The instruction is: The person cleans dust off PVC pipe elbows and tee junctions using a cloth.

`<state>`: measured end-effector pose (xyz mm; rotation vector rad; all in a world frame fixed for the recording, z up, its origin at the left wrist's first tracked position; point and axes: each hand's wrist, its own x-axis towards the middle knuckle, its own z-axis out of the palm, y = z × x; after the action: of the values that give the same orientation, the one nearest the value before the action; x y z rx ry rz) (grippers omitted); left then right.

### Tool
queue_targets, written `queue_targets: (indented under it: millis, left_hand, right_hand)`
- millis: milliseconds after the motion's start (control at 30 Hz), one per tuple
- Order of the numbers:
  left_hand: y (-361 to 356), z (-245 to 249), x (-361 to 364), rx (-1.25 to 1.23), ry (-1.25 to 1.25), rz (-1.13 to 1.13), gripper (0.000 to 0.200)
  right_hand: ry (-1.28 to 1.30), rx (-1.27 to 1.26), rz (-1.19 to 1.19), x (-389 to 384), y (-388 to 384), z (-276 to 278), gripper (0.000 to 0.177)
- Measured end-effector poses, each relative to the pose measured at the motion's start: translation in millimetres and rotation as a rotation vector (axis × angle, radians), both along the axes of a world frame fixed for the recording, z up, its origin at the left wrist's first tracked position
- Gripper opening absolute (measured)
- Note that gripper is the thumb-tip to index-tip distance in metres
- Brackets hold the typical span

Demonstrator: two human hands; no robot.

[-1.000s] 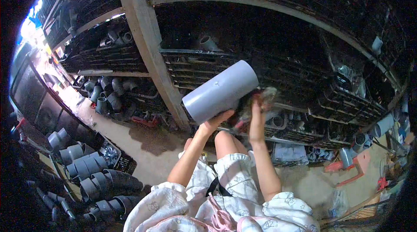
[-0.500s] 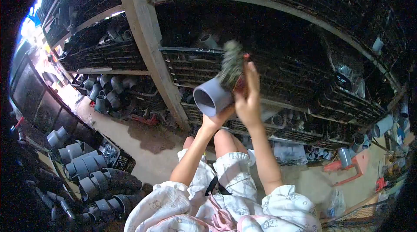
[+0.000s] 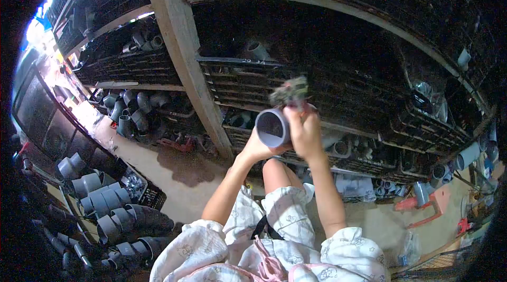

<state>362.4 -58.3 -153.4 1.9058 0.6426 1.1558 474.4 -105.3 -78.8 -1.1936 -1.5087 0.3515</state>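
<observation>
A short grey plastic pipe (image 3: 272, 138) sits between a worker's two hands, above the knees and in front of shelves of black plastic crates (image 3: 245, 85). Its open end is turned back toward the wearer, its long axis running away toward the shelving, so the barrel is strongly foreshortened and mostly hidden behind the fingers. The left hand (image 3: 257, 148) is the supporting one, curled around the pipe's left side and underside, narrowed to its girth. The right hand (image 3: 307, 131) stands at the pipe's right side, fingers closed around a bunched, multicoloured rag (image 3: 291, 91) that sticks up above the rim on the far side; blur leaves it unclear whether the bundle is all cloth, or whether it touches the pipe. Both forearms reach forward from frilled white sleeves (image 3: 346, 253), the hands close together with only the pipe and rag between them. A wooden post (image 3: 182, 55) rises left of the crates, grey pipe fittings (image 3: 105, 200) lie in rows low at the left, and a red metal frame (image 3: 435, 203) rests on the floor at the right.
</observation>
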Motion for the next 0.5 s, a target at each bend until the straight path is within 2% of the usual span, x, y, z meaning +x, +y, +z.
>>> queue_targets:
  millis: [67,133,167,200,233,300,333,367,433,500]
  left_hand:
    - [-5.8,0.7,5.0,-0.083,-0.163,-0.099,0.072]
    - [-12.5,4.4,5.1,-0.127,-0.237,-0.14,0.073]
    - [-13.2,1.9,0.0,-0.085,-0.105,-0.083,0.074]
    - [-12.3,0.3,-0.7,-0.028,-0.073,-0.042,0.074]
    - [-9.3,0.0,-0.7,0.034,-0.045,0.0,0.074]
    - [-7.2,0.4,-2.1,0.052,0.002,0.015,0.072]
    - [-8.3,2.6,-0.3,0.072,0.033,0.032,0.071]
    - [-5.5,6.6,2.0,0.102,0.06,0.049,0.07]
    - [-1.8,6.8,7.9,0.043,-0.108,-0.036,0.066]
    - [-5.2,27.1,14.0,0.02,-0.237,-0.121,0.067]
  right_hand:
    - [-0.157,0.249,0.048,-9.9,-6.8,1.8,0.026]
    - [-0.082,0.086,0.091,-2.7,-6.7,9.4,0.024]
    - [-0.04,-0.001,0.112,3.2,-5.9,11.6,0.023]
    - [-0.105,-0.262,0.017,19.9,4.4,0.9,0.027]
    - [-0.474,-0.024,-0.232,40.2,20.4,-25.9,0.034]
    - [-0.04,-0.364,-0.068,54.3,27.5,-14.9,0.036]
    - [0.009,-0.183,-0.07,48.8,30.9,-23.7,0.04]
    - [0.03,-0.284,0.034,39.6,18.7,-9.6,0.032]
    - [0.009,-0.039,0.141,11.3,-4.5,13.8,0.027]
    - [-0.218,0.203,0.12,-2.5,-17.7,28.5,0.028]
